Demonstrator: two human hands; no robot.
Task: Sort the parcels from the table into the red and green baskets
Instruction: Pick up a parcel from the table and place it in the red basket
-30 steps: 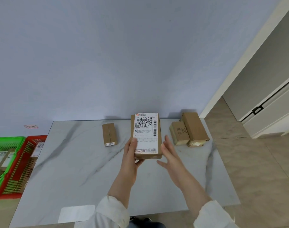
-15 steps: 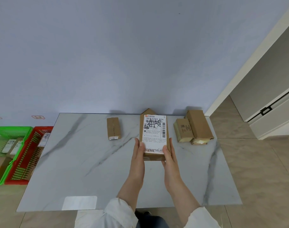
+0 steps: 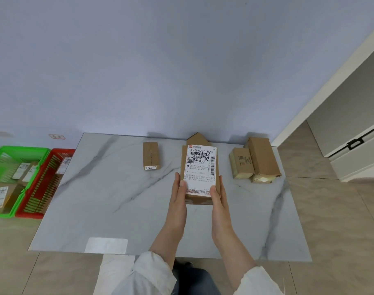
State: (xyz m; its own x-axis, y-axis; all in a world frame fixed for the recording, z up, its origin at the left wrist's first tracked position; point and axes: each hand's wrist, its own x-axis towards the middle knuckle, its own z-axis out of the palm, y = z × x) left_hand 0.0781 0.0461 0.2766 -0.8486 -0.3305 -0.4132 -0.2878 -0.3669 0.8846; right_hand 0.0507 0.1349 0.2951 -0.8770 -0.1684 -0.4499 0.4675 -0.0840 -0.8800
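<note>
Parcel gripped between left hand and right hand over marble table by wall.

Brown cardboard parcels lie on a white, grey-veined marble tabletop; one basket is green, the other basket red; the wall pale blue.
</note>
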